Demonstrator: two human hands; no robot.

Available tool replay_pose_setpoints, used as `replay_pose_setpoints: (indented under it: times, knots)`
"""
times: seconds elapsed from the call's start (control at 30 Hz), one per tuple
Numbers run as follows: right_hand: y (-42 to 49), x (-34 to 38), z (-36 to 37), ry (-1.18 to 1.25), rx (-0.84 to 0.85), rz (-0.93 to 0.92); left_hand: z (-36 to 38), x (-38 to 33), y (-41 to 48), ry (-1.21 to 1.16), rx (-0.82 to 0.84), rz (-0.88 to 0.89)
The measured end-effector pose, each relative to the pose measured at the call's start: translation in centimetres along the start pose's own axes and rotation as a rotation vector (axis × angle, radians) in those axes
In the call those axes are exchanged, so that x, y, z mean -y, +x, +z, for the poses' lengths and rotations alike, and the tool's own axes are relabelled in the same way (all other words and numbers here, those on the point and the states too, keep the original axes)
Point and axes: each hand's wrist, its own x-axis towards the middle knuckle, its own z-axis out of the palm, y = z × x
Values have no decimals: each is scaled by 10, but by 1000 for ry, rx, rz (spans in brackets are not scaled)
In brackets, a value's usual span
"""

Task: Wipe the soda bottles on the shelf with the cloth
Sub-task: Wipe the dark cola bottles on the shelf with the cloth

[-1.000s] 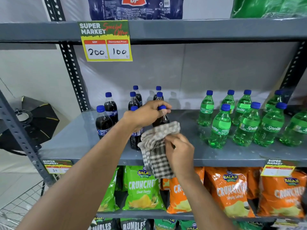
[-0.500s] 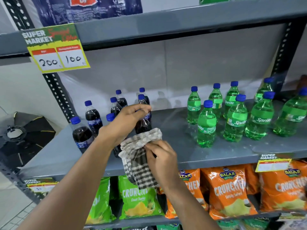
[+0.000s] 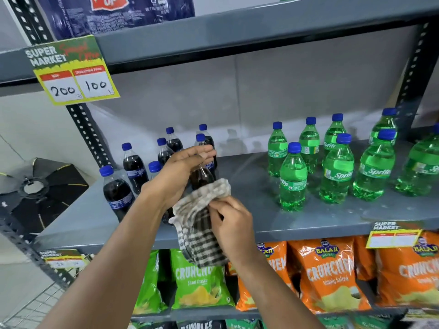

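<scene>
Facing grey shelf [image 3: 273, 200] — white wall [image 3: 28, 129]

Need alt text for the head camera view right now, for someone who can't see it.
The left hand holds a dark cola bottle by its top while the right hand presses a checked cloth around its lower body, at the front of a grey shelf. More cola bottles stand behind; green Sprite bottles stand to the right.

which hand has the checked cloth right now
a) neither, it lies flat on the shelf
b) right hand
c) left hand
b: the right hand pinches the checked cloth against the dark cola bottle, while the left hand grips that bottle's neck.
</scene>
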Motion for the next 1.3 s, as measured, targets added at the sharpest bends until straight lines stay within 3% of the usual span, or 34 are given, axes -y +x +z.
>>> replay_pose_setpoints:
  times: [0.13, 0.37, 0.57, 0.87, 1.3]
  knots:
    - [-11, -3, -4, -43, 105, 20, 0, -2, -3, 35, 5, -3]
    - [23, 18, 1, 18, -55, -14, 1, -4, -2, -42, 12, -59]
    - [40, 22, 2, 1, -80, -41, 0, -6, -1, -122, 39, -106]
    - [-11, 0, -4, -29, 118, 56, -1, -7, -3, 110, 27, -37]
    - [54, 29, -3, 10, -62, -26, 2, -8, -3, -35, 1, -115]
